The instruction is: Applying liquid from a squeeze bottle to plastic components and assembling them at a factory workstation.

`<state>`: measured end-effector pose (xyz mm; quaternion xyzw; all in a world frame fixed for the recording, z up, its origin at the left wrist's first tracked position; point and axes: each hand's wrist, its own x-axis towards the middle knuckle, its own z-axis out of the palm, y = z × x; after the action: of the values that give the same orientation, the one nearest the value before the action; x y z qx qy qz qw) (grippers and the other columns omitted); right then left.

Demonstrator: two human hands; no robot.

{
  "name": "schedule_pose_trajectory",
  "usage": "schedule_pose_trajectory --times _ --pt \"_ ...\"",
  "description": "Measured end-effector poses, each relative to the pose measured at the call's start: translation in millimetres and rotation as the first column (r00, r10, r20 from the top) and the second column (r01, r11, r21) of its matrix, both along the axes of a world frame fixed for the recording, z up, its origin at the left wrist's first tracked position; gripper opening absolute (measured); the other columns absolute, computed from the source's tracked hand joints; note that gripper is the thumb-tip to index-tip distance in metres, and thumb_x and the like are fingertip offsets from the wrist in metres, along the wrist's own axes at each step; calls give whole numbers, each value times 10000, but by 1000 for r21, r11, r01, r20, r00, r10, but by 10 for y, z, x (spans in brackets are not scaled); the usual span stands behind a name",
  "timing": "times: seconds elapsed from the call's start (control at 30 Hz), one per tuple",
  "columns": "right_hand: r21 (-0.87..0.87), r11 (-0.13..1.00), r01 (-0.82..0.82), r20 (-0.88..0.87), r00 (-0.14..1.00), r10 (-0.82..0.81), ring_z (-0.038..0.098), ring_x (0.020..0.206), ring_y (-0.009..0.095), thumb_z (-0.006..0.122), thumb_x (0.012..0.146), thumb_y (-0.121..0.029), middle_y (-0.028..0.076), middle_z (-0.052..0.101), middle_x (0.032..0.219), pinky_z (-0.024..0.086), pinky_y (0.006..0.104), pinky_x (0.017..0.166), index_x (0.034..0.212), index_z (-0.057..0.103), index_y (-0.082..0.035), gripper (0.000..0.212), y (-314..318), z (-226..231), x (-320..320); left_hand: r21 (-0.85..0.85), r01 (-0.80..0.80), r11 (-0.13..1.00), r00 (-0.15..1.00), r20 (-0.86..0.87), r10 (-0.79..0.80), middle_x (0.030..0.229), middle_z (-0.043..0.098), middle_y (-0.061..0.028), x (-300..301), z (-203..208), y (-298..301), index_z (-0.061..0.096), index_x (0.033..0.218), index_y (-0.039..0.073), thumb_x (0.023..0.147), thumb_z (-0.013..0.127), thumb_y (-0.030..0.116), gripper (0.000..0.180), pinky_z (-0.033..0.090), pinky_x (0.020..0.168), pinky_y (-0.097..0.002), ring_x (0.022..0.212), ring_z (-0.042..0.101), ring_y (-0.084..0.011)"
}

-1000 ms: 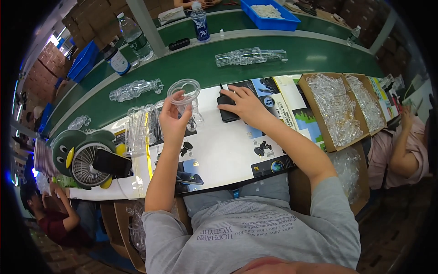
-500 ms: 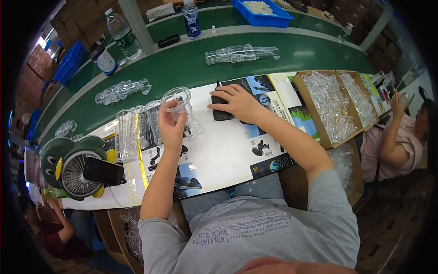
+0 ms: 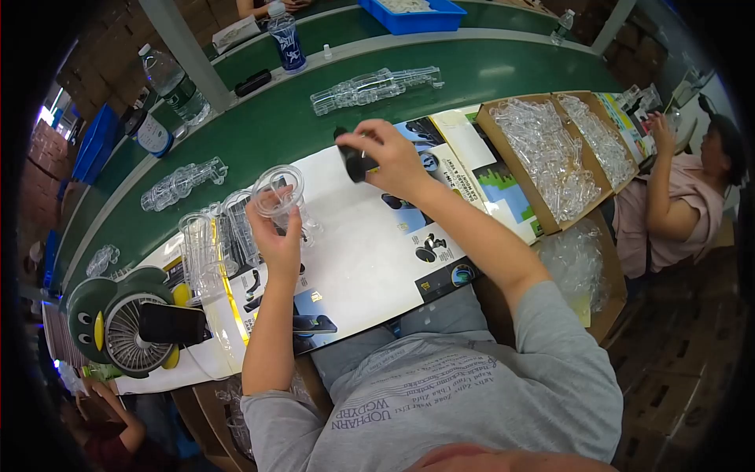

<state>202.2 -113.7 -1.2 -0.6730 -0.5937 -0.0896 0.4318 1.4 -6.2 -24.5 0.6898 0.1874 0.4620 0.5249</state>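
In the head view, the left hand holds a clear plastic piece by its round rim, thumb and fingers curled about it with the ring uppermost, above the left part of the white tabletop. The right hand grips a small black container, which tilts near the far edge; whether its base touches down I cannot tell. The 2 hands are apart.

Just left of the left hand, more clear pieces stand in a row. Past them sits a green fan with a black phone in front. To the right, 2 cardboard trays hold heaps of clear parts. On the green surface behind lie 2 longer clear assemblies, well apart, with a blue-labelled bottle farther back. A person in pink sits at the right.
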Motion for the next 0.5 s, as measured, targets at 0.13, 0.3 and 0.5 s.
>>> schedule_pose_trajectory --times 0.13,0.3,0.5 --pt "336 942 11 -699 673 242 557 969 172 730 681 -5 50 523 1107 484 282 830 1225 454 -140 626 97 -71 -58 149 -6 989 1000 -19 9 1100 494 -132 59 -50 -34 316 1115 49 722 565 -29 473 426 861 -322 1007 512 -190" --pt "410 912 9 -903 144 405 555 973 140 674 758 -29 63 532 1107 481 263 858 1268 399 -143 590 14 -155 -4 34 -67 997 997 -45 69 1107 460 -126 59 -149 0 281 1118 63 687 585 -32 536 439 851 -341 961 505 -195" --pt "475 880 -3 -817 -372 440 582 908 166 607 833 -149 71 542 1106 509 258 802 1253 425 -173 458 -52 -183 33 150 -110 983 980 -148 132 1116 484 -153 74 -141 33 262 1097 49 777 627 39 485 454 795 -274 973 507 -175"
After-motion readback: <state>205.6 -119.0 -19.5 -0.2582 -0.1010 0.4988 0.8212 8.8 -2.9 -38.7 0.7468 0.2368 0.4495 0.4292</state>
